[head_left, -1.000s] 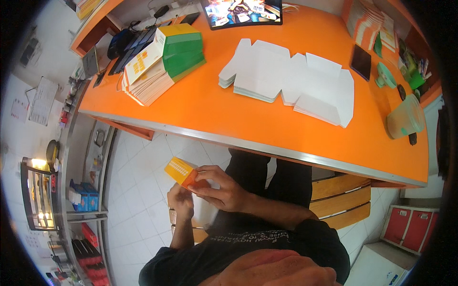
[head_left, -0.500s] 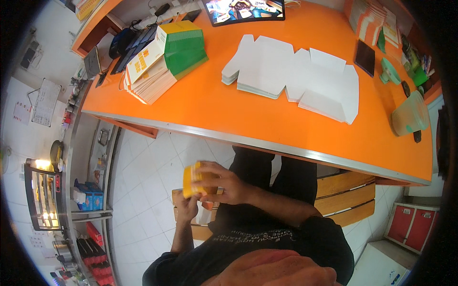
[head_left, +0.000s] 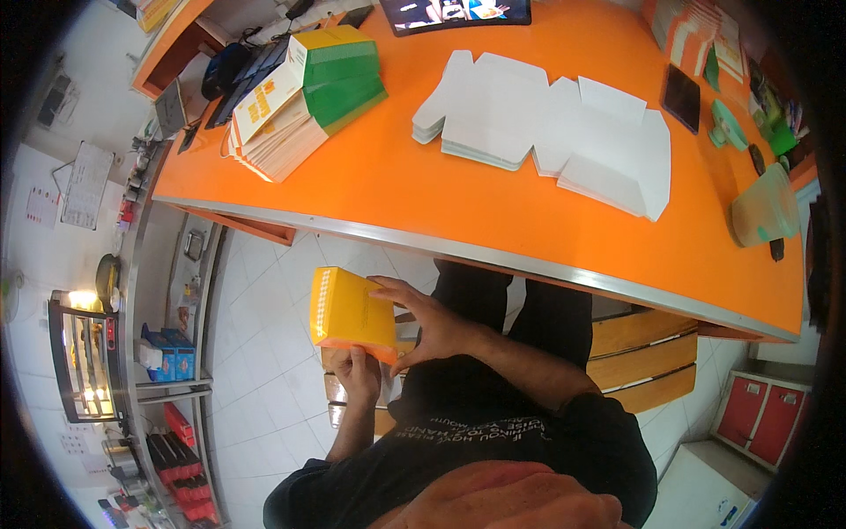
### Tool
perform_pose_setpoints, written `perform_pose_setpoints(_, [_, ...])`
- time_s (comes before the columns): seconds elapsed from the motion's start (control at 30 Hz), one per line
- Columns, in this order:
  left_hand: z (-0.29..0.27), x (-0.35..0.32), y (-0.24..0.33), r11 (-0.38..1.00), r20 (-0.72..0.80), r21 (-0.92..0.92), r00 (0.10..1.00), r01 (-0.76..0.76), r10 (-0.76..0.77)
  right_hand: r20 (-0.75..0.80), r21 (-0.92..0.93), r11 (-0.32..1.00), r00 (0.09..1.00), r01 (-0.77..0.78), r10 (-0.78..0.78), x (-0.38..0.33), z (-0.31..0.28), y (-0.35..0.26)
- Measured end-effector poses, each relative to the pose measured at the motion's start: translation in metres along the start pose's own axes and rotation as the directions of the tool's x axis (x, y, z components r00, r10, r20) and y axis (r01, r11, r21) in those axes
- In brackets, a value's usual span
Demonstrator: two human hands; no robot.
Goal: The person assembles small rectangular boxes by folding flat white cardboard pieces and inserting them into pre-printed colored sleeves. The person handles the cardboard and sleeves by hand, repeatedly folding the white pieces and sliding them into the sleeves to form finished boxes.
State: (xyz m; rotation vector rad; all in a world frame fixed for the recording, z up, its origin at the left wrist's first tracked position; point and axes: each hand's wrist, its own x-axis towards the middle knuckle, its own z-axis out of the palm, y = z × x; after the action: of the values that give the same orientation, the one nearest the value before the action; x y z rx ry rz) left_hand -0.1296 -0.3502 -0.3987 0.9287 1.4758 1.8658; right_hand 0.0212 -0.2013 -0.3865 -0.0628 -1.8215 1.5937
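Observation:
A yellow cardboard box (head_left: 357, 309) with an orange lower side and a checkered strip along its left edge is held in front of me, beyond the desk's near edge. My left hand (head_left: 357, 379) grips it from below, thumb up against its lower side. At the box's right side is my right hand (head_left: 432, 322), fingers curved and spread, index fingertip on the box and thumb by its lower right corner. On the orange desk lie a stack of flat white carton blanks (head_left: 502, 115) and, to the left, a stack of printed white, green and yellow cartons (head_left: 304, 101).
The orange desk (head_left: 264, 189) has a metal front edge. It carries a screen (head_left: 458, 12), a dark phone (head_left: 681, 99), a green tape dispenser-like object (head_left: 727, 126) and a translucent tub (head_left: 765, 210). A slatted wooden bench (head_left: 643, 353) stands below; shelves line the left.
The yellow box has turned and now shows its broad face, having been mostly covered by my right hand. My right hand has drawn back to its right side, fingers wider apart.

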Motion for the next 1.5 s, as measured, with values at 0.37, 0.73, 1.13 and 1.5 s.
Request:
perform_pose_setpoints(0.37, [-0.012,0.008,0.009,0.988,0.021,0.146,0.999,-0.041,0.038,-0.085,-0.602,0.757,0.923,0.253,-0.376,-0.004,0.016,-0.004])
perform_pose_setpoints(0.73, [-0.016,0.029,0.005,0.897,0.295,0.329,0.935,-0.295,0.199,-0.228,-0.175,0.961,0.941,0.214,-0.251,-0.002,0.013,-0.007])
perform_pose_setpoints(1.13, [-0.009,0.029,-0.008,0.971,0.101,0.239,0.995,-0.008,-0.017,-0.142,-0.187,0.973,0.976,0.138,-0.165,0.003,0.006,-0.001])
perform_pose_setpoints(1.5, [-0.003,0.042,0.009,0.883,0.101,-0.344,0.947,0.321,-0.305,-0.344,-0.575,0.818,0.913,-0.021,-0.218,-0.004,0.012,0.010])
